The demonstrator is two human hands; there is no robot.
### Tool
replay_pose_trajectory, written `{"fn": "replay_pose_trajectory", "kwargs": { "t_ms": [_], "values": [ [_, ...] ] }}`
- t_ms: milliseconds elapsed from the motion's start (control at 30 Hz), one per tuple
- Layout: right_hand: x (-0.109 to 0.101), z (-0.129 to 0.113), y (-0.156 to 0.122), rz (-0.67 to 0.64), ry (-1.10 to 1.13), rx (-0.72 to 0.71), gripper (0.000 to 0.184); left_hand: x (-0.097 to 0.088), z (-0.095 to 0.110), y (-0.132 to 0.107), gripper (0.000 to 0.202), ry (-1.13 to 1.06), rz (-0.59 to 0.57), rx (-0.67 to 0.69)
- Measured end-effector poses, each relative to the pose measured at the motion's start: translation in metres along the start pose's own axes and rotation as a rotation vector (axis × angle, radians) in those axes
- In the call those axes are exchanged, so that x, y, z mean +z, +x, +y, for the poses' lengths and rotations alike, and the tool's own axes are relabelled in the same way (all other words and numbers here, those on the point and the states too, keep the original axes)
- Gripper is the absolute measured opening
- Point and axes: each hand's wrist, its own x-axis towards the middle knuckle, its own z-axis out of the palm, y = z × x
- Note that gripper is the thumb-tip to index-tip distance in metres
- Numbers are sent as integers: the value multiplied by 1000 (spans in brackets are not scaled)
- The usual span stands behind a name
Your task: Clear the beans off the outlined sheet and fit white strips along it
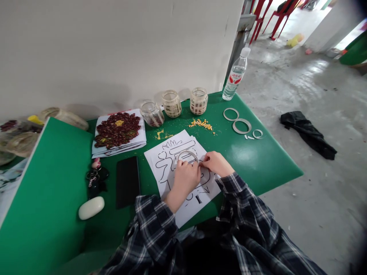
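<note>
In front of me a sheet of white paper (160, 183) with black line drawings lies on the green table. My left hand (185, 177) is closed on a roll of tape (192, 153), whose ring stands up above my fingers over the drawing. Close beside it, at the right part of the paper, my right hand (216, 163) is closed in a pinch; whatever sits between its fingertips is too small to make out. The fingertips of both hands nearly meet at the roll's right side.
More tape rolls (242, 126) lie at the right, near a water bottle (235, 76). Glass jars (172, 104) line the wall, with corn kernels (202, 124) before them. Left are a red bean flower picture (119, 130), phone (127, 182), keys (93, 179) and white case (91, 208).
</note>
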Motion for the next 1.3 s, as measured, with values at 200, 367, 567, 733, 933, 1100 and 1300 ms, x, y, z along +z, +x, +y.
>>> {"fn": "replay_pose_trajectory", "kwargs": {
  "t_ms": [200, 367, 567, 733, 933, 1100, 1300],
  "values": [
    [-1, -8, 2, 16, -94, 16, 19, 2, -1, 1, 27, 10, -32, 37],
    [3, -6, 3, 46, -107, 15, 17, 2, 0, 1, 27, 40, -26, 58],
    [1, -7, 5, 13, -120, 18, 14, -18, 10, -3, 31, -18, 18, 75],
    [-2, 3, 2, -35, 24, -16, 12, -31, 0, -6, 32, -73, 29, -32],
    [-4, 9, -8, -114, 501, -192, 24, -33, -14, -8, 27, -213, 10, -67],
    [-7, -1, -13, -183, 613, -209, 23, -32, -11, -10, 25, -215, 30, -51],
    [-8, -1, -15, -236, 691, -190, 21, -29, -10, -11, 26, -179, 37, -45]
  ]
}}
